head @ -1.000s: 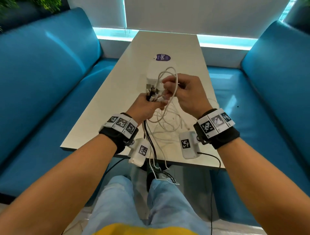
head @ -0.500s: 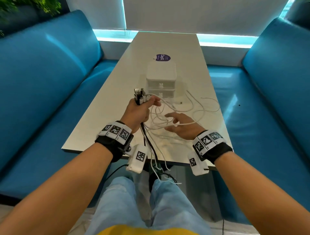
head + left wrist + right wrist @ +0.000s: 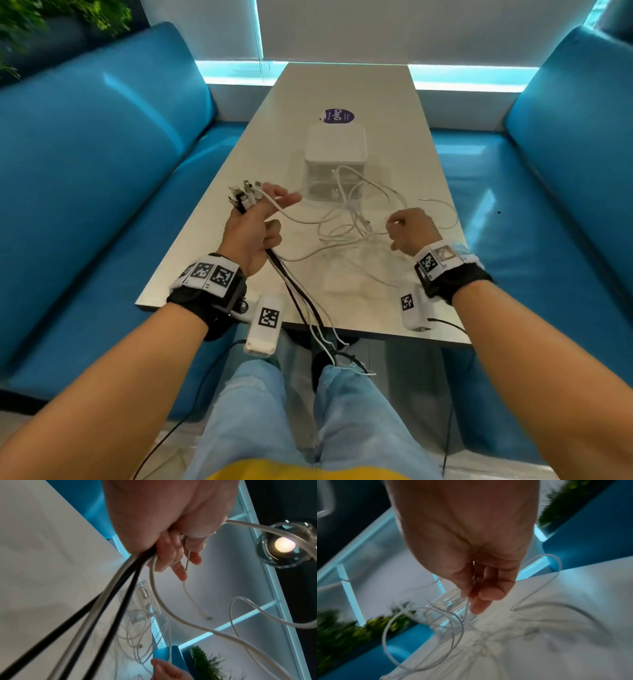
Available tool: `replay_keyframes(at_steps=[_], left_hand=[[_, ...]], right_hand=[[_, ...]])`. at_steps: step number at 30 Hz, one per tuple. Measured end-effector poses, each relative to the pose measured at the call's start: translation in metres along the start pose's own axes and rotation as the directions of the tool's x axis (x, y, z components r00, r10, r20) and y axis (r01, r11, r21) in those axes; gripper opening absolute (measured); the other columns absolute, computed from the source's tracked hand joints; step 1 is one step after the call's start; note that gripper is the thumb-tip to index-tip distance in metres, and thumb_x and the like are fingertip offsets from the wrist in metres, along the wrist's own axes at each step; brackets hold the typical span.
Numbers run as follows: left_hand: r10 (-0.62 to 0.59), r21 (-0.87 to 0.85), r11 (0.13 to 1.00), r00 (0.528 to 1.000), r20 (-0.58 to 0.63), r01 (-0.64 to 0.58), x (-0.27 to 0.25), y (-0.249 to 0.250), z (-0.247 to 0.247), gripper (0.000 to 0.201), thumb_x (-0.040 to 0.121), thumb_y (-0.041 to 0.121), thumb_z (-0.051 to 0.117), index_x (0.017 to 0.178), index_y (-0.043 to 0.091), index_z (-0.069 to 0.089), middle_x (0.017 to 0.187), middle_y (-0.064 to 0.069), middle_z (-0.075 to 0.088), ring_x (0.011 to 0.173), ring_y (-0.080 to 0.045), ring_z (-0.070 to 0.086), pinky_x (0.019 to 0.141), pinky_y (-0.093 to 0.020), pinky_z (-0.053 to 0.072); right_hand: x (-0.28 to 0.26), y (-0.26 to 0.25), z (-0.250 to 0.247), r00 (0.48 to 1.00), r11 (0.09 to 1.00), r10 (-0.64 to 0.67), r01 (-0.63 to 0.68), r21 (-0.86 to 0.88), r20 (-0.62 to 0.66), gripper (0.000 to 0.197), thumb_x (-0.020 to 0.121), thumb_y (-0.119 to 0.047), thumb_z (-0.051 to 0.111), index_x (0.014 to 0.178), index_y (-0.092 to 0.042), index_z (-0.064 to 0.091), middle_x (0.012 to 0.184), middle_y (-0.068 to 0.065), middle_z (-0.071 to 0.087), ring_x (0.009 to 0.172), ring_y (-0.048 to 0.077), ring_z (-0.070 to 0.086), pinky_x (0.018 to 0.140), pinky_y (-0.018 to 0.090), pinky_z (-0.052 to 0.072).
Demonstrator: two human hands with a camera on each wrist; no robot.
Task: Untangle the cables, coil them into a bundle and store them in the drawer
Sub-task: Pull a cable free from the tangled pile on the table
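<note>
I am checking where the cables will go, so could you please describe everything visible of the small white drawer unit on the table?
The drawer unit is a small white box, seemingly plastic, with rounded corners and a plain flat top. It stands upright mid-table, just nearer than a purple sticker. Its front shows two stacked drawers, both apparently closed. Loops of white cable lie against its front; neither hand touches it.

Your right hand (image 3: 412, 230) has left the bunch it was working beside your left hand (image 3: 251, 236), dropped over the pale table (image 3: 219, 212), swung out to its right side and now pinches one thin white cable (image 3: 373, 236). The white loop it held high now lies slack before the small white drawer box (image 3: 335, 150).
</note>
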State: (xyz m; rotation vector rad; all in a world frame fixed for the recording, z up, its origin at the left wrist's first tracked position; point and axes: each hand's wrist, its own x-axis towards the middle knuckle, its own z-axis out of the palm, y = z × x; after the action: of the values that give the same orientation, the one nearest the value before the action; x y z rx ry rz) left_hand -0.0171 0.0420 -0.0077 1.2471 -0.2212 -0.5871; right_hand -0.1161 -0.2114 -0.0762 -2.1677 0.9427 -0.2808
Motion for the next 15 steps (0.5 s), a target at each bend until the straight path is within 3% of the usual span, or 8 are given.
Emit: replay_keyframes(at_steps=[2, 4, 6, 8, 11, 13, 15], left_hand=[[0.009, -0.031, 0.999, 1.0, -0.026, -0.009, 0.001, 0.004, -0.008, 0.022, 0.098, 0.037, 0.049, 0.085, 0.021, 0.055, 0.109, -0.006, 0.072, 0.043, -0.008, 0.016, 0.037, -0.018, 0.015], [0.022, 0.003, 1.0, 0.999, -0.035, -0.022, 0.001, 0.007, -0.013, 0.021, 0.098, 0.035, 0.048, 0.085, 0.021, 0.056, 0.11, -0.006, 0.072, 0.043, -0.007, 0.017, 0.037, -0.017, 0.017], [0.044, 0.067, 0.997, 0.999, -0.024, -0.043, -0.001, 0.009, -0.012, 0.02, 0.099, 0.032, 0.048, 0.084, 0.021, 0.056, 0.111, -0.006, 0.071, 0.042, -0.007, 0.018, 0.038, -0.018, 0.015], [0.067, 0.125, 0.99, 0.998, -0.002, -0.066, -0.003, 0.011, -0.007, 0.022, 0.099, 0.029, 0.048, 0.082, 0.021, 0.058, 0.108, -0.006, 0.072, 0.041, -0.007, 0.017, 0.04, -0.02, 0.014], [0.09, 0.235, 0.967, 0.995, 0.054, -0.1, -0.005, 0.009, 0.002, 0.023, 0.098, 0.027, 0.051, 0.08, 0.019, 0.062, 0.105, -0.008, 0.073, 0.04, -0.008, 0.018, 0.039, -0.02, 0.016], [0.1, 0.337, 0.932, 0.988, 0.115, -0.133, -0.007, 0.005, 0.011, 0.024, 0.097, 0.023, 0.053, 0.078, 0.019, 0.067, 0.102, -0.009, 0.073, 0.041, -0.01, 0.02, 0.039, -0.02, 0.017], [0.092, 0.426, 0.889, 0.977, 0.194, -0.168, -0.012, -0.002, 0.024, 0.022, 0.097, 0.019, 0.054, 0.082, 0.015, 0.07, 0.093, -0.005, 0.073, 0.04, -0.006, 0.032, 0.039, -0.016, 0.023]], right_hand=[[0.001, 0.002, -0.01, 0.998, 0.997, 0.061, -0.061, 0.037, 0.012, 0.02, 0.091, -0.017, 0.06, 0.108, -0.012, 0.069, 0.084, 0.009, 0.068, 0.062, 0.023, 0.066, 0.05, 0.022, 0.05], [-0.003, -0.001, -0.017, 0.997, 0.996, 0.056, -0.059, 0.063, 0.048, 0.021, 0.091, -0.025, 0.061, 0.111, -0.019, 0.066, 0.074, 0.005, 0.066, 0.054, 0.017, 0.062, 0.046, 0.02, 0.045], [-0.007, -0.012, -0.024, 0.998, 1.0, -0.009, 0.008, 0.013, 0.067, 0.02, 0.091, -0.036, 0.059, 0.108, -0.026, 0.065, 0.069, 0.0, 0.063, 0.052, 0.015, 0.06, 0.048, 0.022, 0.043], [-0.014, -0.028, -0.034, 0.995, 0.995, -0.098, 0.098, -0.001, 0.005, 0.023, 0.094, -0.039, 0.055, 0.108, -0.025, 0.066, 0.067, -0.005, 0.059, 0.053, 0.013, 0.058, 0.049, 0.021, 0.041], [-0.03, -0.058, -0.051, 0.976, 0.95, -0.207, 0.216, 0.224, -0.065, 0.034, 0.099, -0.038, 0.045, 0.113, -0.014, 0.065, 0.074, -0.005, 0.057, 0.063, 0.011, 0.057, 0.053, 0.018, 0.043], [-0.048, -0.075, -0.061, 0.955, 0.92, -0.296, 0.276, 0.279, 0.032, 0.037, 0.1, -0.041, 0.04, 0.116, -0.017, 0.064, 0.086, -0.002, 0.062, 0.077, 0.011, 0.058, 0.064, 0.022, 0.046], [-0.068, -0.085, -0.064, 0.896, 0.914, -0.39, 0.348, 0.209, 0.214, 0.035, 0.099, -0.041, 0.045, 0.12, -0.02, 0.063, 0.099, -0.005, 0.063, 0.087, 0.005, 0.059, 0.073, 0.021, 0.046]])
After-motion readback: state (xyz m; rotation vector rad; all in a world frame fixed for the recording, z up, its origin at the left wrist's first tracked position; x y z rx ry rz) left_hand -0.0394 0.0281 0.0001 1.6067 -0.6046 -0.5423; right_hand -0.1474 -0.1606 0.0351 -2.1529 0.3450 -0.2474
